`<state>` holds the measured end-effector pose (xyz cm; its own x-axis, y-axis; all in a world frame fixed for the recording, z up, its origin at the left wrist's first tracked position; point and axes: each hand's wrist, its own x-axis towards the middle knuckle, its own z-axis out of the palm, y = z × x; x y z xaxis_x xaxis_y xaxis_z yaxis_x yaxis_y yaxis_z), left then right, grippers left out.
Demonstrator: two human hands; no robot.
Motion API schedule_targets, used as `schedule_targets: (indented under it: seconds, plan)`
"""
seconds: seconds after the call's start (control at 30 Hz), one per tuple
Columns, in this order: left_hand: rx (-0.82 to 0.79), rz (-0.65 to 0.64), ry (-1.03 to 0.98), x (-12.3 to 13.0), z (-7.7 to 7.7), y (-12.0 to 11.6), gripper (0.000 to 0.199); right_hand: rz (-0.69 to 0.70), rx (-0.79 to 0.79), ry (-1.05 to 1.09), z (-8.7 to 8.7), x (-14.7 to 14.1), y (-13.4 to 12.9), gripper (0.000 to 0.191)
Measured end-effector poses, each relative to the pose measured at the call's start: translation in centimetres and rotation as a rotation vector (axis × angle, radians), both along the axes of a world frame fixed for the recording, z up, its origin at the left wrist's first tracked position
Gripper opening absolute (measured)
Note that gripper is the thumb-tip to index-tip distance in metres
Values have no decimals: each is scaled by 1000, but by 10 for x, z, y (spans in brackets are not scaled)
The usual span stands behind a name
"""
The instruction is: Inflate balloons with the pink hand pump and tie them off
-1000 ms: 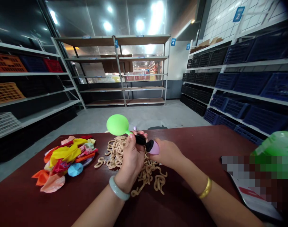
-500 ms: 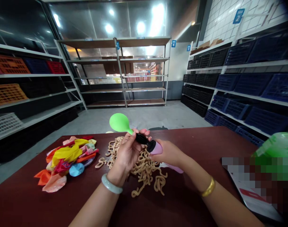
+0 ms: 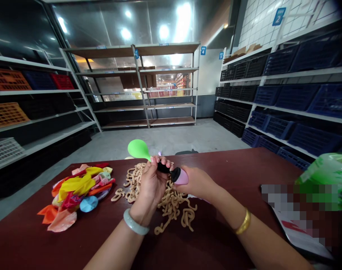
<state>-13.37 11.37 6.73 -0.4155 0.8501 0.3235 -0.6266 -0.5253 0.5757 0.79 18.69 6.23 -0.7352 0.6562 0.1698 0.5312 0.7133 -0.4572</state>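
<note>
A small, partly filled green balloon (image 3: 138, 149) points up and left from my left hand (image 3: 151, 183). That hand is closed, its thumb at the balloon's neck and its fingers wrapped round a black tube-like part (image 3: 163, 167). My right hand (image 3: 197, 182) grips the pink end (image 3: 182, 177) of the same tool, just beyond its black collar. The tool resembles a balloon pump, but its full shape is hidden by my hands. Below my hands lies a heap of beige, noodle-like curled strands (image 3: 171, 204). A whitish strip shows partly under my right hand.
On the left of the dark red table (image 3: 103, 243) lies a pile of flat coloured balloons (image 3: 75, 187). A flat blurred-out object (image 3: 303, 232) and a green plastic bag (image 3: 317, 172) are at the right. Shelves with crates (image 3: 297, 97) stand around.
My left fingers have closed further over the black part. The balloon and tool have shifted slightly left, and the balloon sits a little lower. The view has moved slightly.
</note>
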Motion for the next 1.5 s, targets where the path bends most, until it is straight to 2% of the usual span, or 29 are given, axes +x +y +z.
schedule_targets:
  seconds: [0.1,0.23,0.33,0.4,0.5,0.67,0.8,0.93,1.1,1.23,1.33,1.5]
  plan:
    - [8,87,-66,-22,1,2,20,-17,46,-56,-3,0,5,46]
    - [39,249,-164,-65,3,-1,22,17,67,-162,-6,9,21,36]
    - [45,349,-190,-80,2,-5,21,40,83,-214,-8,15,28,33]
    - [57,414,-183,-75,1,-4,21,3,151,-230,-9,15,27,33]
    - [65,463,-177,-50,-4,0,23,-85,246,-232,-9,8,15,33]
    - [-64,389,-185,1,-18,10,27,-126,213,-216,-10,-11,-7,33]
    - [-107,367,-181,22,-23,14,26,-130,202,-166,-11,-16,-13,36]
    - [-76,331,-155,11,-13,14,24,-145,211,-155,-7,-15,-8,42]
    - [-25,446,-126,-45,2,8,24,-142,308,-163,-7,-7,11,46]
    - [-40,506,-160,-78,2,5,23,-134,348,-184,-12,0,25,42]
    - [-28,511,-155,-75,-3,7,18,-156,356,-217,-16,3,30,42]
    - [10,452,-151,-46,-13,14,18,-173,345,-239,-17,2,24,42]
